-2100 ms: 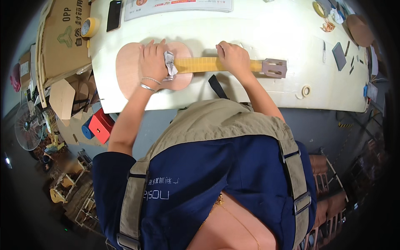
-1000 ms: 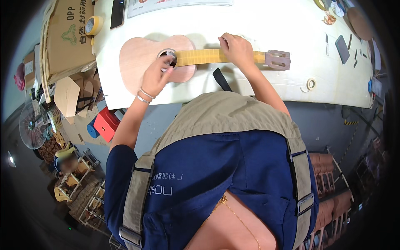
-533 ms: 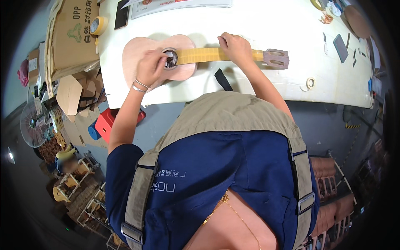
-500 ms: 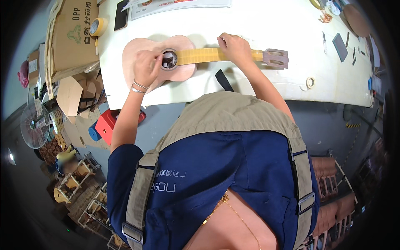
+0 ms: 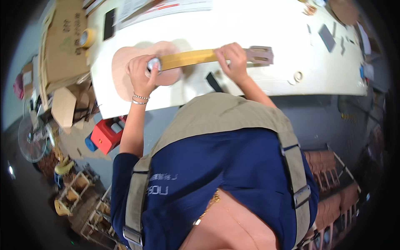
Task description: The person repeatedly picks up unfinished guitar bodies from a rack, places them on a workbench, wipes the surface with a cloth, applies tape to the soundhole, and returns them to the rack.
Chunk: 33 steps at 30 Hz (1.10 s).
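Note:
A pale, unfinished ukulele (image 5: 121,79) lies across the white table, its body to the left. Yellow tape covers the fretboard (image 5: 187,58), and the slotted headstock (image 5: 260,55) points right. My left hand (image 5: 141,75) grips the body at the sound hole, thumb across the opening and fingers bent over the top; exactly what the fingertips hold is blurred. Whitish material (image 5: 153,63) shows in the hole. Near the headstock, my right hand (image 5: 234,62) is closed round the neck, thumb on the near side. A black strip (image 5: 214,82) lies just below the neck.
A yellow tape roll (image 5: 87,38) stands by a cardboard box (image 5: 62,46) on the left. A phone (image 5: 109,24) and papers (image 5: 166,10) lie at the back. Farther right are a small tape roll (image 5: 298,77) and a dark block (image 5: 327,38). A red container (image 5: 106,135) stands below the table edge.
My left hand has turned, its thumb now across the sound hole. My right hand has gone from over the neck to a grip round it. The whole view has shifted slightly.

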Motion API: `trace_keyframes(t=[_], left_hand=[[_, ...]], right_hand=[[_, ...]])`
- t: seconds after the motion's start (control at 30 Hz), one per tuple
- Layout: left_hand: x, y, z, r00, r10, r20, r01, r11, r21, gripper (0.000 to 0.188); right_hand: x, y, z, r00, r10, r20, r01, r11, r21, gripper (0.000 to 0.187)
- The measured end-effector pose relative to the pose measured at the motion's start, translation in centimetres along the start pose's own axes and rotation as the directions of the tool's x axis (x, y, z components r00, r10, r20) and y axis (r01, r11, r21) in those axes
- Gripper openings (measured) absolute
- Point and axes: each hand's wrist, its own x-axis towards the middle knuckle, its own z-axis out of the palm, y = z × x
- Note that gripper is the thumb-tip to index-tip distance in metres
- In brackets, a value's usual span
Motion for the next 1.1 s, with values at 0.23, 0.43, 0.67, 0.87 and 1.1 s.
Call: trace_keyframes(t=[0.23,0.43,0.67,0.87,1.1], left_hand=[[5.8,6.1,8.3,0.804,0.028,0.594,0.029,0.996,-0.087,0.046],[13.4,6.0,-2.7,0.956,-0.101,0.275,0.259,0.732,-0.630,0.040],[10.8,3.0,-8.5,0.838,-0.546,0.019,0.026,0.005,-1.000,0.016],[2.9,4.0,8.5,0.488,-0.784,0.384,0.068,-0.404,-0.912,0.019],[1.3,5.9,11.8,0.498,-0.438,0.748,0.555,-0.502,-0.663,0.039]], right_hand=[[-8.8,5.3,-12.2,0.868,0.437,-0.237,-0.497,0.783,-0.375,0.006],[-10.6,9.5,-19.4,0.818,0.441,-0.369,-0.457,0.109,-0.883,0.023],[-11.2,11.9,-20.3,0.407,0.793,-0.454,-0.886,0.463,0.015,0.022],[-9.0,3.5,-20.6,0.495,0.867,0.062,-0.182,0.034,0.983,0.015],[-4.7,-2.2,-14.3,0.777,0.629,-0.018,-0.597,0.746,0.295,0.020]])
